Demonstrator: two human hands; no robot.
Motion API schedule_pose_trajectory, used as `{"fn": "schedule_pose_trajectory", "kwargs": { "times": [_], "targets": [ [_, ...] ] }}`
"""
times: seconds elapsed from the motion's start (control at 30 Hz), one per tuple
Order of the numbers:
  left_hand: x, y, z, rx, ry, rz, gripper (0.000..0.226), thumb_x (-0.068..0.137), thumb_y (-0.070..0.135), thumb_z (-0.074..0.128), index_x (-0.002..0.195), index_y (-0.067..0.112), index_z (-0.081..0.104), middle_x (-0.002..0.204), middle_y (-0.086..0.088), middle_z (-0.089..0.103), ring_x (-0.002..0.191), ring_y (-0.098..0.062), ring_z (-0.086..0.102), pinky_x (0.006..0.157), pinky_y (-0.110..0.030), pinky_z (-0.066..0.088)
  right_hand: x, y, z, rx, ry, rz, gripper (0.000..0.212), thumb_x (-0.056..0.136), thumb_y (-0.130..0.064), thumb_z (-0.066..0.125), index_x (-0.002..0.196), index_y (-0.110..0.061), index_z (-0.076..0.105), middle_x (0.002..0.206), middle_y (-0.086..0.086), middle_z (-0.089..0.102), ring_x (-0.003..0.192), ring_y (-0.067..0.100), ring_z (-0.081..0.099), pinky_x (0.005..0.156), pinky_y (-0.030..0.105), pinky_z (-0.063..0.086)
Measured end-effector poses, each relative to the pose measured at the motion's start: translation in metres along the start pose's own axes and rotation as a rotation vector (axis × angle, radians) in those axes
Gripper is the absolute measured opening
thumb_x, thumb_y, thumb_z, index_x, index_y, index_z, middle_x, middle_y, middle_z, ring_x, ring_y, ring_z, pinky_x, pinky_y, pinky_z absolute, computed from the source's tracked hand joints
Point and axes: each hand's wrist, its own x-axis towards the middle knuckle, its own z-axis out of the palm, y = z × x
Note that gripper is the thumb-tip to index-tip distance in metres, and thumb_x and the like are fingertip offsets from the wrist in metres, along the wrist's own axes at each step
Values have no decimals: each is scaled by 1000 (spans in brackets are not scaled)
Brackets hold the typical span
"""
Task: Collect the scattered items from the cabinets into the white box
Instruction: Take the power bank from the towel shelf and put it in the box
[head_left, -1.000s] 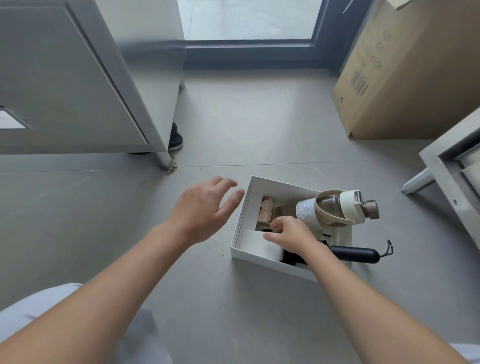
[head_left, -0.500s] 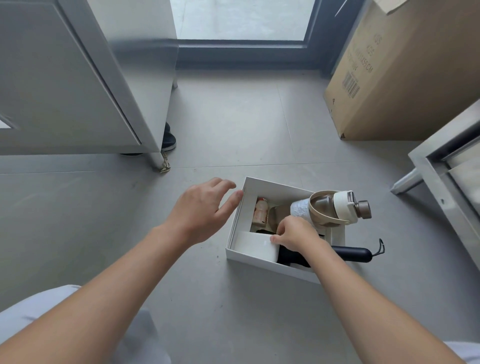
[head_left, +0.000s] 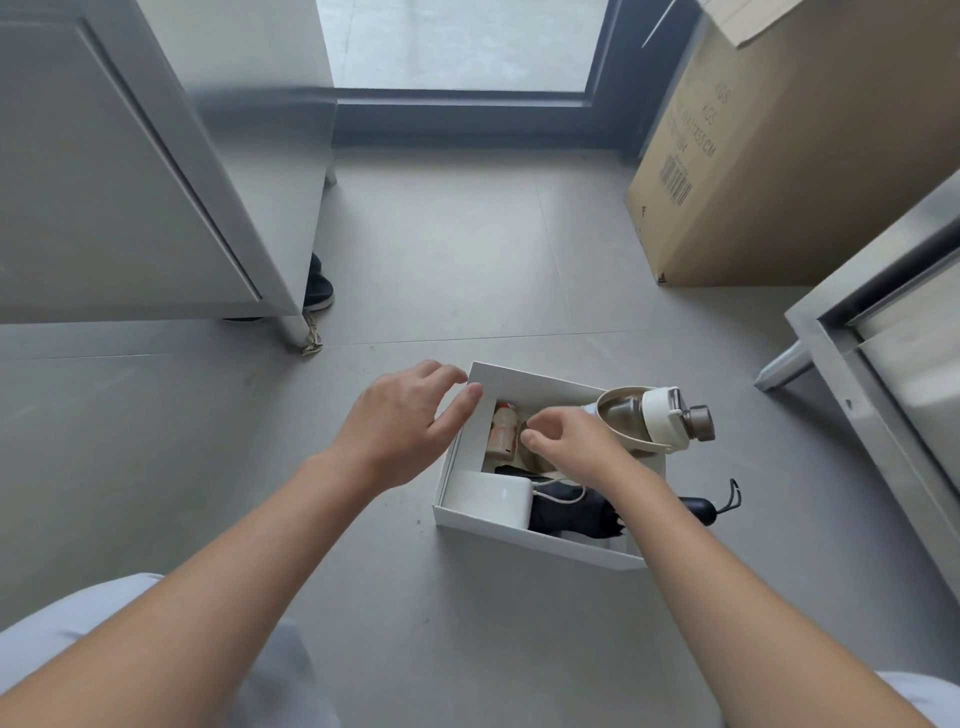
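Since size seems the sane way to sort this: one grey cabinet (head_left: 104, 182) stands up and to the left of the white box (head_left: 524, 538), a second cabinet (head_left: 909, 364) is off to the box's right, and a cardboard carton (head_left: 810, 156) sits well beyond the box's far right corner. The white box is down on the floor (head_left: 441, 249) and looks pretty full already, so I'd guess the collecting is nearly done.

A water bottle (head_left: 660, 418) lies across the box's far right corner with its cap end hanging out past the wall. A black umbrella (head_left: 571, 514) runs along the box's near side, handle poking out over the right wall.

The left hand (head_left: 400, 431) is at the box's left wall, fingers apart and relaxed, gripping nothing. The right hand (head_left: 571, 441) hovers over the middle of the box with fingers curled in, thumb close to forefinger — can't tell if they're pinching anything.

In the box's near left corner is a white rounded gadget (head_left: 493, 499). A small bottle (head_left: 503, 431) lies along the left wall inside.

My worry is that overhanging bottle — bump it while rummaging, or tip the box, and it rolls out. The umbrella handle could snag too.
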Motion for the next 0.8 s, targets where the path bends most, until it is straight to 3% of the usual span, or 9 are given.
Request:
{"fn": "schedule_pose_trajectory", "kwargs": {
  "times": [0.17,0.33,0.5,0.8],
  "targets": [
    [14,14,1,-1,-4,18,55,96,62,24,117,27,61,118,11,64,97,-17,62,85,-35,47,-17,-30,-63,-23,152,-105,43,96,-46,62,133,-27,64,134,-8,66,126,14,57,103,30,43],
    [23,23,4,55,-7,49,49,99,57,31,118,25,62,117,7,65,101,-20,61,86,-34,44,-47,-26,-89,-97,305,-172,48,97,-45,60,141,-25,57,140,-5,61,132,15,50,97,25,35],
    [25,27,8,167,-22,70,51,99,57,31,121,22,61,119,4,65,105,-20,60,90,-36,43,-46,-11,-79,-216,247,-141,61,96,-52,57,148,-23,47,146,-6,54,136,16,45,103,31,38],
    [31,38,10,253,-17,117,57,96,58,25,123,21,60,119,3,65,109,-22,58,92,-39,42,-38,-2,-71,-231,276,-112,58,94,-57,57,142,-23,53,139,-6,60,130,17,50,97,34,42]
  ]
}}
